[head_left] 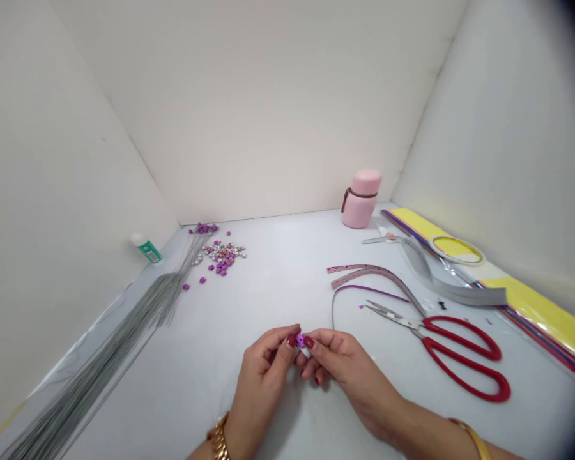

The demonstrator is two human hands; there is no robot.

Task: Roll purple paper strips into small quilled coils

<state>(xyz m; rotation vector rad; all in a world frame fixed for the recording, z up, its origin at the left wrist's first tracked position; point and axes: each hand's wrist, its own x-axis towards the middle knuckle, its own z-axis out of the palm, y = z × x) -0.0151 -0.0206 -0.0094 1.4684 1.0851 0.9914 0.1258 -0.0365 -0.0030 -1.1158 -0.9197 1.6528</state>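
My left hand (263,364) and my right hand (340,364) meet low in the middle of the view, fingertips pinched together on a small purple folded paper star (300,340) with a bit of white strip under it. Both hands hover just above the white table (278,281). A purple paper strip (364,291) curves across the table just beyond my right hand. Red-handled scissors (460,351) lie to the right of my right hand, blades pointing left.
A pile of small purple and silver paper stars (223,254) lies at the back left beside a long bundle of thin wires (105,358). A glue stick (146,248), a pink flask (361,199), a tape roll (457,249), small scissors (383,238) and coloured paper strips (531,300) sit along the edges.
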